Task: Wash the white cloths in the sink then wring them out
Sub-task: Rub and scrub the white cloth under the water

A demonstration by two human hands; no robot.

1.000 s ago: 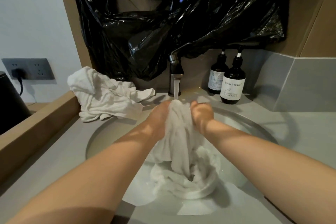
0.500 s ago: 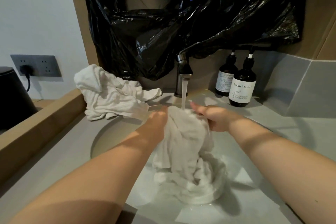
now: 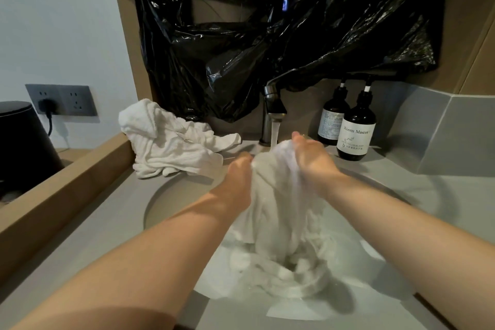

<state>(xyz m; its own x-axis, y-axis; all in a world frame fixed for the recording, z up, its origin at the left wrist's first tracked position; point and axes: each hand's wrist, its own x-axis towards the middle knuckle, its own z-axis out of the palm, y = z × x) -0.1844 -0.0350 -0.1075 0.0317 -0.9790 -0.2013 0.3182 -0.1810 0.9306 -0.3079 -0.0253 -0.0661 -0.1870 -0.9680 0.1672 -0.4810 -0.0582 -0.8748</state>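
Observation:
A wet white cloth point(image 3: 278, 211) hangs from both my hands under the running tap point(image 3: 273, 107), its lower part piled in the sink point(image 3: 171, 195). My left hand point(image 3: 239, 171) grips the cloth's left side near the top. My right hand point(image 3: 312, 158) holds the cloth's upper right side, fingers over the top by the water stream. A second white cloth point(image 3: 171, 142) lies crumpled on the counter at the sink's back left.
Two dark pump bottles point(image 3: 355, 128) stand right of the tap. Black plastic sheeting point(image 3: 267, 35) covers the wall behind. A wooden ledge point(image 3: 67, 185) borders the counter on the left, with a black appliance point(image 3: 21, 136) and a wall socket point(image 3: 61, 99) beyond.
My right hand has moved back onto the top of the cloth after drawing away to the right. The cloth is bunched up higher under the stream.

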